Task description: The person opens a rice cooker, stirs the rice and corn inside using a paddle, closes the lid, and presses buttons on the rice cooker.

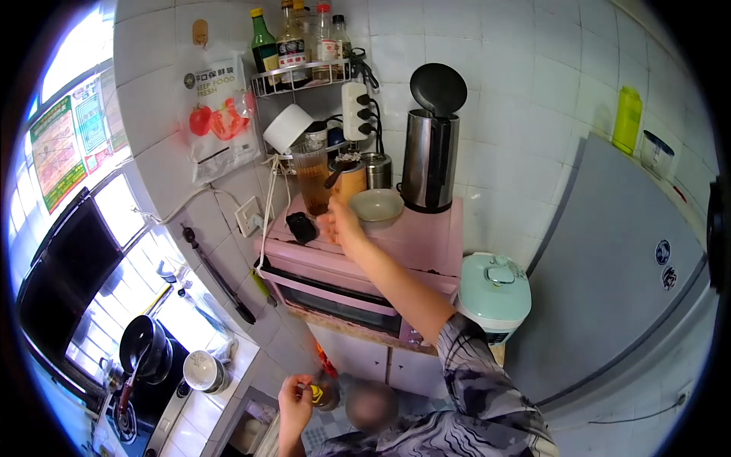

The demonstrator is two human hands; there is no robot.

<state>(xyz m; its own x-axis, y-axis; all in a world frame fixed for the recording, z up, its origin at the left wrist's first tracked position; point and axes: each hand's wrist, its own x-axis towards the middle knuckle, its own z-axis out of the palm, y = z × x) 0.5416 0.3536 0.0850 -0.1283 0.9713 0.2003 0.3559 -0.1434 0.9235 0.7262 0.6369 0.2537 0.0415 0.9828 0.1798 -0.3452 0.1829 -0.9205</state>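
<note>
My right hand point(340, 226) reaches over the pink oven point(415, 238), beside a tall clear container of brown liquid point(313, 183) and a small black object point(301, 228). Its fingers are partly spread, with nothing visible between them. A pale shallow bowl point(376, 206) sits just right of the hand, in front of an orange container point(349, 180) with a dark spoon handle. Low in the view, my left hand point(297, 402) is closed on a dark jar with a yellow label point(325, 394).
An electric kettle point(431, 160) with its lid raised stands at the oven's back right. Bottles point(292, 47) fill a wire wall rack. A mint rice cooker point(495, 289) is beside the oven. Left are a stove with a wok point(143, 344) and stacked bowls point(204, 371); right, a grey fridge point(609, 266).
</note>
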